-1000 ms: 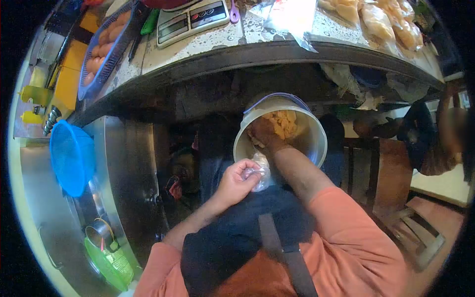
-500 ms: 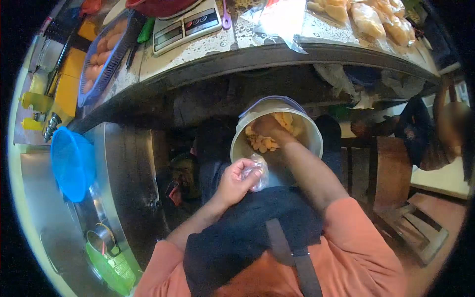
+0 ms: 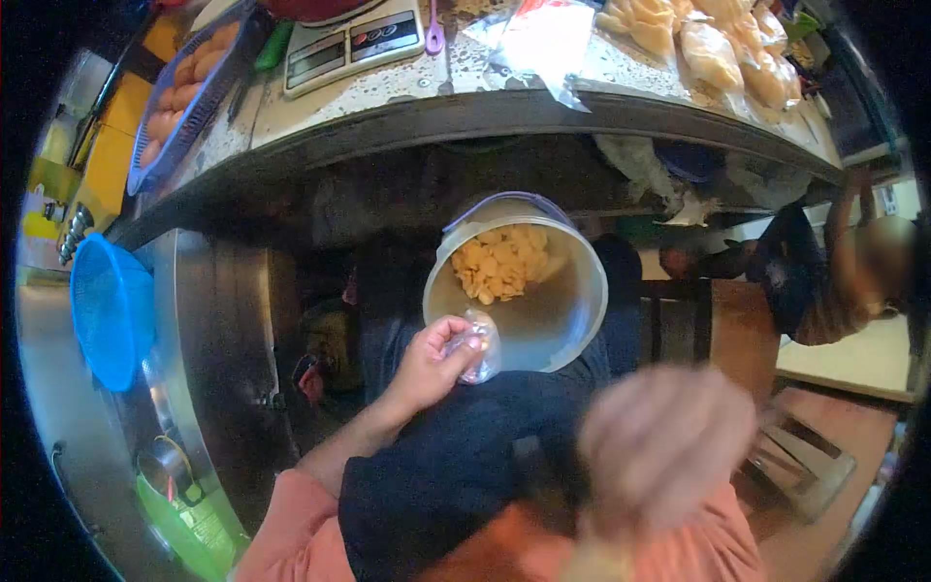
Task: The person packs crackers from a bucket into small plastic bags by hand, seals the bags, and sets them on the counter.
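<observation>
Your left hand [image 3: 429, 367], fingers curled closed, is pinching a plastic bag [image 3: 485, 361] at the bucket's [image 3: 572, 315] near-left rim (steady it there); your right hand [image 3: 669, 441] is blurring, grip untellable.

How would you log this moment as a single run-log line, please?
left hand: holding clear plastic bag | right hand: outside bucket, motion-blurred | bucket: yellowish chip-like pieces inside | countertop: digital scale, eggs in basket

1 head camera looks forward, down at the bucket [image 3: 580, 296].
</observation>
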The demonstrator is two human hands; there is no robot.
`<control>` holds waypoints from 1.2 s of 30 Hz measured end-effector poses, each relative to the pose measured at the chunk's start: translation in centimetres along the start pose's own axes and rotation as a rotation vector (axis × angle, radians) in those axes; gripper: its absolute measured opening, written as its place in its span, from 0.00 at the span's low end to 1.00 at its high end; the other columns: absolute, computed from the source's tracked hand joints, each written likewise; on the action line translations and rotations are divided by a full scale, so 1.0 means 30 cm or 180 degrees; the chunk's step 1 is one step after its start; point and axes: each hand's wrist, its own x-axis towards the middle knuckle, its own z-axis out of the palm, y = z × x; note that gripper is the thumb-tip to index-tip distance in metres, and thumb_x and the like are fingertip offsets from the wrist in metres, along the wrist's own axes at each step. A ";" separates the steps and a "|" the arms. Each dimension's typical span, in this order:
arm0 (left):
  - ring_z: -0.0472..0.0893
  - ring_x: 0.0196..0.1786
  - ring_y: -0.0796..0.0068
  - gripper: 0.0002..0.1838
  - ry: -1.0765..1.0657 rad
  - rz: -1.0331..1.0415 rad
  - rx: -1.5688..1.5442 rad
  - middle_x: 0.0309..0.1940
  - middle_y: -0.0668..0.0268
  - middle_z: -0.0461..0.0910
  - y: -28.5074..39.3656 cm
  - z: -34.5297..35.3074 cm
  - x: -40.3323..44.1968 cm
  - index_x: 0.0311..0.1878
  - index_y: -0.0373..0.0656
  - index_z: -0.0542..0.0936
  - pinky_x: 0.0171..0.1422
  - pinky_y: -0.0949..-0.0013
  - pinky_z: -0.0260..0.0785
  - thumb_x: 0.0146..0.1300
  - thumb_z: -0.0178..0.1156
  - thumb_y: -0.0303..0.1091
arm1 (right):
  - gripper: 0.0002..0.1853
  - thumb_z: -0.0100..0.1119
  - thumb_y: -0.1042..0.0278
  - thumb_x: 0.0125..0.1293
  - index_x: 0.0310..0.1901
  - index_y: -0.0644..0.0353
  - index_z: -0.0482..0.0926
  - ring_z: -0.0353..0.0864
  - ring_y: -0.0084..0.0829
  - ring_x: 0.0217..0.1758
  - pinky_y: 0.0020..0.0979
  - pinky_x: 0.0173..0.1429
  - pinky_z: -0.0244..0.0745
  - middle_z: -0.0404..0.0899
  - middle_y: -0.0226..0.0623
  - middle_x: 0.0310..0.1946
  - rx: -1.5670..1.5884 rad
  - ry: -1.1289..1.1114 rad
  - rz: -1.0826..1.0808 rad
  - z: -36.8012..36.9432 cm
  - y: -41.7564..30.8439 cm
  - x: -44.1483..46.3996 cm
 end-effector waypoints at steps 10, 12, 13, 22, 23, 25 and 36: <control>0.78 0.34 0.82 0.09 0.0156 0.0097 -0.0086 0.37 0.67 0.80 0.027 -0.023 -0.055 0.50 0.36 0.77 0.41 0.76 0.73 0.72 0.56 0.30 | 0.18 0.66 0.62 0.61 0.50 0.61 0.83 0.84 0.45 0.49 0.40 0.53 0.77 0.83 0.49 0.47 -0.3473 -0.0479 0.3082 -0.229 0.428 -0.091; 0.79 0.35 0.81 0.09 0.0113 0.0117 -0.0080 0.38 0.66 0.80 0.034 -0.026 -0.060 0.51 0.36 0.76 0.42 0.75 0.74 0.73 0.55 0.30 | 0.23 0.62 0.63 0.61 0.60 0.53 0.78 0.83 0.48 0.54 0.44 0.58 0.76 0.82 0.52 0.50 -0.3420 -0.1046 0.3835 -0.279 0.677 -0.180; 0.79 0.35 0.81 0.10 0.0099 0.0161 -0.0117 0.38 0.66 0.80 0.034 -0.026 -0.057 0.51 0.36 0.75 0.42 0.74 0.74 0.73 0.55 0.30 | 0.24 0.59 0.59 0.63 0.62 0.52 0.76 0.80 0.49 0.57 0.44 0.61 0.74 0.80 0.52 0.54 -0.3314 -0.1476 0.4262 -0.277 0.765 -0.172; 0.81 0.38 0.77 0.10 -0.0037 0.0042 -0.0836 0.44 0.63 0.80 0.050 -0.046 -0.064 0.53 0.38 0.73 0.48 0.69 0.76 0.74 0.53 0.30 | 0.23 0.48 0.55 0.67 0.58 0.57 0.79 0.74 0.49 0.65 0.46 0.67 0.71 0.72 0.51 0.64 -0.3582 -0.0941 0.4242 -0.269 1.029 -0.425; 0.81 0.39 0.76 0.10 -0.0063 -0.0005 -0.1017 0.45 0.62 0.79 0.041 -0.043 -0.059 0.54 0.38 0.73 0.49 0.69 0.76 0.74 0.53 0.30 | 0.22 0.49 0.56 0.67 0.56 0.58 0.80 0.76 0.48 0.64 0.46 0.66 0.72 0.75 0.51 0.62 -0.3579 -0.1043 0.4215 -0.270 1.023 -0.430; 0.81 0.40 0.76 0.10 -0.0174 -0.0089 -0.1268 0.47 0.62 0.79 0.035 -0.037 -0.047 0.55 0.38 0.73 0.50 0.68 0.76 0.74 0.53 0.29 | 0.21 0.51 0.57 0.66 0.53 0.59 0.82 0.78 0.48 0.61 0.45 0.64 0.73 0.78 0.52 0.57 -0.3532 -0.1023 0.4339 -0.258 0.989 -0.409; 0.80 0.45 0.74 0.14 -0.0265 -0.0119 -0.1504 0.51 0.61 0.77 0.050 -0.024 -0.034 0.60 0.40 0.69 0.55 0.65 0.76 0.73 0.52 0.28 | 0.25 0.69 0.54 0.52 0.50 0.58 0.83 0.85 0.46 0.50 0.44 0.52 0.78 0.84 0.49 0.45 -0.3217 -0.1486 0.4780 -0.264 0.874 -0.311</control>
